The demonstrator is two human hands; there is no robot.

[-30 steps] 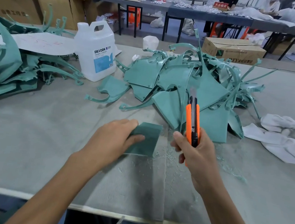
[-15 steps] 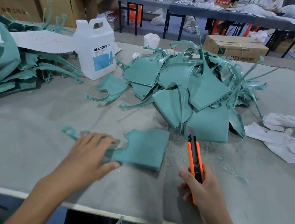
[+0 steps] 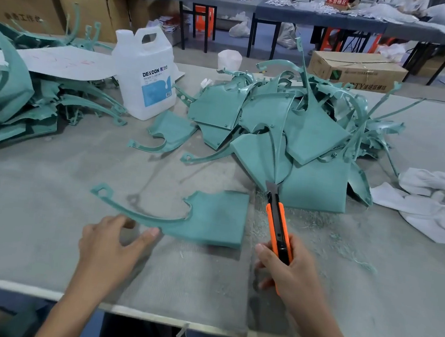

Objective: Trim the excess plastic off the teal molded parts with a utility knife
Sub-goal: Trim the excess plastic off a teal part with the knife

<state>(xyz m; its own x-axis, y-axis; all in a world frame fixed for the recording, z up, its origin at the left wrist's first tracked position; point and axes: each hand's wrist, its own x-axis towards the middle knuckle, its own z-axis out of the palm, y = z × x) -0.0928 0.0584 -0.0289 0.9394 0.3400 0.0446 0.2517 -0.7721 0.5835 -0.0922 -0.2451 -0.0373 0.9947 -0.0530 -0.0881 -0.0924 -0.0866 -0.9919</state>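
On the surface [image 3: 48, 176] in front of me: a flat teal part [image 3: 218, 217] lies there. A thin curved strip runs out from it to the left and ends in a small ring.
Left hand [image 3: 109, 247]: it is low over the surface, right at the near edge of the teal part. My fingers are loose and spread and hold nothing. My thumb tip is right by the curved strip, but I cannot tell if it touches.
Right hand [image 3: 286, 275]: my fingers are wrapped tight round the back end of the orange knife [image 3: 278, 227].
Knife: the blade is out and points away from me. It is just to the right of the teal part, and its tip is near the big pile [image 3: 303, 127].
Big pile: lots of teal pieces heaped up behind the knife.
Other pile [image 3: 10, 97]: more teal pieces far to the left, with a white sheet [image 3: 61, 62] on top.
Jug [image 3: 146, 76]: white with a blue label, standing between the two piles.
Cloth [image 3: 433, 203]: white and crumpled, on the right.
Bits [image 3: 320, 224]: small teal scraps lie on the surface around the knife.
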